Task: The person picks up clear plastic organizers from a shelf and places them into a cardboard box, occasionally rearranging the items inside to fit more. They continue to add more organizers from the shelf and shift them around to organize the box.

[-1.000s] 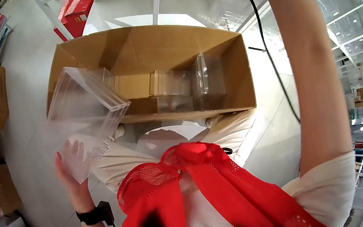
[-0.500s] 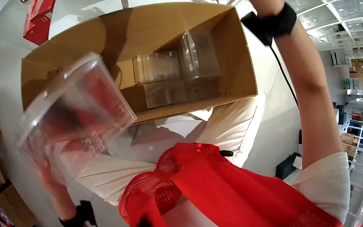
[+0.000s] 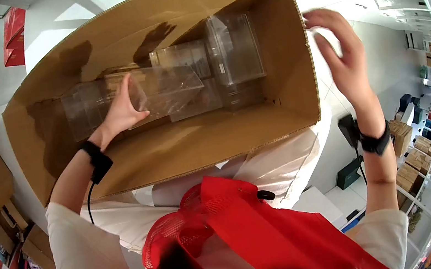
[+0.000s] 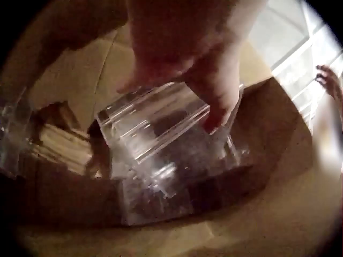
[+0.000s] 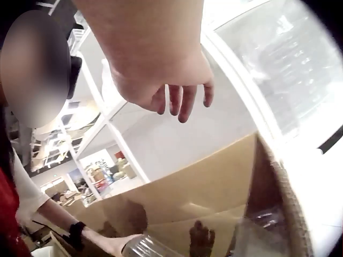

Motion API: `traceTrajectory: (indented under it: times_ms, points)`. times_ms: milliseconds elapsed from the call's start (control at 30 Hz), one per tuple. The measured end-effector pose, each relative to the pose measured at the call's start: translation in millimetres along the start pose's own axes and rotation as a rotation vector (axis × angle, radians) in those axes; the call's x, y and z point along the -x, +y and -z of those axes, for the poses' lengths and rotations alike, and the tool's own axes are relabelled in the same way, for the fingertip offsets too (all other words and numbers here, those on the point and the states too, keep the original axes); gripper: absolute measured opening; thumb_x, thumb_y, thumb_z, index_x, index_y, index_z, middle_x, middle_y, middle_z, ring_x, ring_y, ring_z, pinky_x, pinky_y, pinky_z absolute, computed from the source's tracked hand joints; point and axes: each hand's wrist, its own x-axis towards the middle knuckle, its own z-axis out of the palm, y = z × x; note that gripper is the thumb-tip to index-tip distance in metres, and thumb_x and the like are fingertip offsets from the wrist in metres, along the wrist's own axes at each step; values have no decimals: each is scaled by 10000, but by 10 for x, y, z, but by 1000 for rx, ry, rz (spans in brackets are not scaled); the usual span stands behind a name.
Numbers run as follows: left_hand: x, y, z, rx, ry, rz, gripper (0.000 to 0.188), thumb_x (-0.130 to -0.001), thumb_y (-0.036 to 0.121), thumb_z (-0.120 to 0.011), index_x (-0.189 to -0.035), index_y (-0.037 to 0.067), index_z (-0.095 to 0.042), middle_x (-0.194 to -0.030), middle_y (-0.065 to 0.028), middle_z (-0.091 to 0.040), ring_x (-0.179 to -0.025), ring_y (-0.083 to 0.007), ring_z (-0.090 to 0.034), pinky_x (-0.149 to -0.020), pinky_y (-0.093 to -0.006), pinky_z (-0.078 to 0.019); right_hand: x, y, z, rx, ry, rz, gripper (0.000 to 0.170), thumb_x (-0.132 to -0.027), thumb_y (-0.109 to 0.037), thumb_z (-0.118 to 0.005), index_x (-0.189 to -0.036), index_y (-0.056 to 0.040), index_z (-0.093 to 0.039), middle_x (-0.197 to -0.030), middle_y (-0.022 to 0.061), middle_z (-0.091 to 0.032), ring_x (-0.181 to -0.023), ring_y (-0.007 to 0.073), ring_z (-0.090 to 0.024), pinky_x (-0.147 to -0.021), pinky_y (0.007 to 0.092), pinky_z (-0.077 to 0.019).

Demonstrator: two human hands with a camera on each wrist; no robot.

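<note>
While gripping the clear box (image 3: 173, 91) low inside the cardboard carton (image 3: 288, 57), near the middle of the head frame, hold the pinch of the left hand (image 3: 120, 110) firm but not hard, probably enough for smooth, stiff-looking plastic. Judge the angle from the left wrist view: looks skewed there, so best turned square to the long walls before loosening the thumb. Cannot tell, through so many overlapping transparent edges, whether touching anything underneath; better to feel for contact than to trust sight alone.

Beware of knocking the large clear box (image 3: 236, 48) toward the upper right of the frame, and the small clear box (image 3: 181, 56) just left of it. Mind also the clear pieces (image 3: 78, 113) at left, close to the wrist. Avoid dropping or dragging, likely to scratch or chip corners.

Consider bringing in the right hand (image 3: 346, 56), loosely curled and gripping nothing, just beside the carton's right rim in the upper right of the frame; useful perhaps for steadying the carton or nudging neighbours aside. Release only once level and supported, then lift straight up.
</note>
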Motion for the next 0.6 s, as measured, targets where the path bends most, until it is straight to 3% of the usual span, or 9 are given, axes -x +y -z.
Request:
traceTrajectory:
  times_ms: [33,67,233,333,367,467,500,533,600]
  points:
    - [-129,-202,-218,15,-6,-61,1033,-648,186,-752,-1390,50,-46,-1404,-244,-190,-1293,-369,-256,-1052,-393,-262,181,98,98,35,8,-100,228,-779,80,-511,-975,-8,-589,-1043,109,-584,-1005,233,-553,-874,311,-420]
    - [-213,-211,-350,7,-82,1,1082,-664,250,-774,-1390,26,-4,-1426,-225,-139,-1327,-339,-182,-1079,-430,-211,351,167,184,39,28,-190,225,-775,94,-501,-964,1,-580,-1033,111,-584,-992,231,-555,-865,311,-424]
    - [-440,-466,-1153,166,-216,28,1021,-657,229,-763,-1373,43,-59,-1416,-224,-155,-1307,-377,-210,-1046,-432,-278,1201,538,476,-30,96,-486,222,-838,65,-454,-1020,-6,-559,-1126,119,-532,-947,191,-552,-853,308,-429]
    - [-411,-766,-1465,146,-170,-137,988,-664,238,-758,-1359,33,-86,-1391,-223,-186,-1292,-380,-235,-1044,-432,-280,1512,589,504,-32,122,-601,208,-869,19,-445,-1049,-8,-545,-1139,114,-523,-940,190,-552,-878,325,-412]
    - [-444,-797,-1386,56,-184,-302,947,-689,228,-740,-1348,23,-90,-1352,-228,-231,-1263,-385,-275,-1037,-425,-289,1560,599,483,-27,130,-632,206,-876,7,-442,-1056,-8,-542,-1140,113,-522,-939,189,-552,-884,331,-408]
    - [-603,-1074,-1514,-135,-88,-512,884,-720,192,-714,-1341,7,-111,-1319,-229,-266,-1240,-389,-298,-1037,-423,-288,1592,628,415,-54,142,-642,207,-885,-7,-438,-1066,-15,-540,-1136,111,-525,-938,186,-552,-890,338,-403]
    - [-628,-904,-1441,-13,-104,-534,796,-761,167,-677,-1338,12,-151,-1310,-232,-284,-1241,-389,-300,-1046,-419,-271,1567,621,388,-54,137,-644,209,-885,-7,-439,-1068,-17,-540,-1135,111,-526,-938,186,-553,-891,338,-402]
    - [-604,-745,-1333,-158,-155,-560,722,-776,123,-650,-1333,30,-200,-1305,-222,-299,-1240,-391,-310,-1053,-404,-262,1522,613,351,-53,130,-645,210,-885,-7,-440,-1069,-19,-540,-1134,111,-527,-939,186,-553,-892,338,-402]
    - [-708,-902,-1381,-158,-208,-645,693,-781,93,-632,-1331,44,-214,-1329,-211,-299,-1244,-375,-321,-1051,-388,-266,1441,601,301,-52,115,-631,207,-890,-21,-446,-1072,-20,-543,-1134,115,-530,-935,186,-560,-891,332,-403]
